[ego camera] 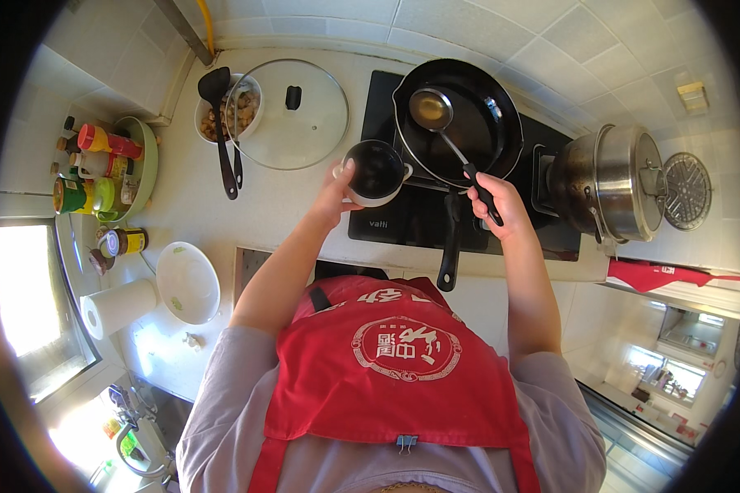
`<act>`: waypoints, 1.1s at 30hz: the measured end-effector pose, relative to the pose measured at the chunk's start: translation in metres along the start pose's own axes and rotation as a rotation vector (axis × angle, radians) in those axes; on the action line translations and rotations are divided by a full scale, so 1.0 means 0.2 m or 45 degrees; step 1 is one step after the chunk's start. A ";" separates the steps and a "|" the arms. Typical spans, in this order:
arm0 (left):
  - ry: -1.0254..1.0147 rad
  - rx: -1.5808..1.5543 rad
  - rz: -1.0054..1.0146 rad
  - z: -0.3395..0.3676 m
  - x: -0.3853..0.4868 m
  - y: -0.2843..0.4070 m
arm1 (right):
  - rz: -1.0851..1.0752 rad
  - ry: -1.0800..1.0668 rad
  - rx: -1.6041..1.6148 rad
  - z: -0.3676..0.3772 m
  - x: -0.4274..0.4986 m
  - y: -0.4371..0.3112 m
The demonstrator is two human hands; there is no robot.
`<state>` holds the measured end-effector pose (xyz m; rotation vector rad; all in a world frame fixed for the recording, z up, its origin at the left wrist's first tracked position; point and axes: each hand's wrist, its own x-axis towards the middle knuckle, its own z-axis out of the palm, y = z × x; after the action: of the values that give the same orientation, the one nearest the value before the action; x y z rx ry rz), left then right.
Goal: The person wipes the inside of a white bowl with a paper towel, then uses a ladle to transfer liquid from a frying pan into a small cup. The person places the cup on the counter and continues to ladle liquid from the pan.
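My left hand (333, 197) grips a small round pot (376, 169) with a dark inside and a pale outside, by its left side. It is held near the left edge of the black cooktop (401, 222). In my right hand (496, 200) is the black handle of a metal ladle (431, 110). The ladle's bowl holds brownish-yellow liquid and is over the black frying pan (487, 138). That pan sits on the cooktop, its long handle pointing towards me. What is inside the small pot is too dark to tell.
Left of the cooktop lie a glass lid (290, 135), a black spatula (221, 132) and a bowl of chopped food (246, 111). A lidded steel pot (610, 182) stands at right. Farther left are a green basin of bottles (148, 166), a white bowl (188, 283) and a paper roll (120, 308).
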<state>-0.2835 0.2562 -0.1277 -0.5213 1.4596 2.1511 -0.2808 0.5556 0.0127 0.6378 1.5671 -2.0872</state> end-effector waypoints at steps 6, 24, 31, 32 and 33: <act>-0.014 -0.002 0.006 0.00 0.00 0.00 | 0.000 -0.005 -0.075 0.01 -0.15 -0.02; 0.023 -0.039 -0.025 0.01 0.04 -0.03 | 0.092 -0.095 -0.252 0.08 -0.52 -0.02; 0.026 -0.037 -0.010 0.01 0.05 -0.04 | 0.102 -0.099 -0.385 0.14 -0.57 0.02; 0.028 -0.035 -0.004 0.01 0.05 -0.05 | 0.122 -0.082 -0.397 0.15 -0.57 0.02; 0.032 -0.037 -0.018 0.01 0.05 -0.05 | 0.101 -0.098 -0.443 0.16 -0.57 0.03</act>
<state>-0.2861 0.2621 -0.1394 -0.5688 1.4356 2.1652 -0.1893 0.5318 0.0860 0.4795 1.7718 -1.7037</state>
